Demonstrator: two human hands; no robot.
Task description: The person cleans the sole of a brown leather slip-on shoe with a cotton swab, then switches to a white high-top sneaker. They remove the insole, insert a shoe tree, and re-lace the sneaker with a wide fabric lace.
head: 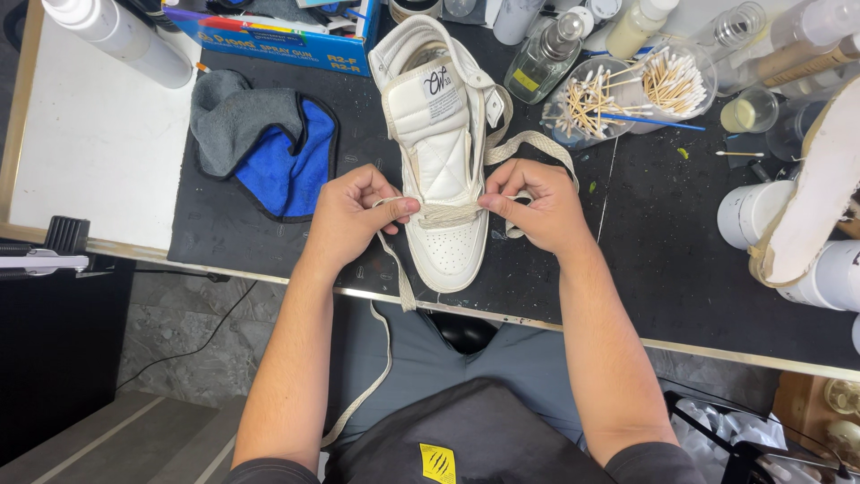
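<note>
Nearest to you, one long end of the flat cream fabric shoelace (387, 296) hangs over the table edge and falls down to your lap. On the black work mat (645, 233) lies the white leather high-top sneaker (445, 152), its toe pointing to you. Your left hand (351, 215) is closed and pinches the shoelace at the left side of the lowest eyelets. Your right hand (537, 208) is closed too and pinches the lace at the right side; another part of the lace loops behind this hand. Between your two thumbs the lace crosses over the toe part of the sneaker.

To the left of the sneaker, just beside your left hand, lies a folded grey and blue microfibre cloth (264, 143). To the right, well apart, stand white round jars (757, 213) with a worn shoe sole (820, 188) leaning over them.

Farther away, two clear round cups (627, 94) hold many cotton swabs with wooden sticks. Beside them stands a clear glass bottle (545, 58), and more bottles stand at the far edge.
</note>
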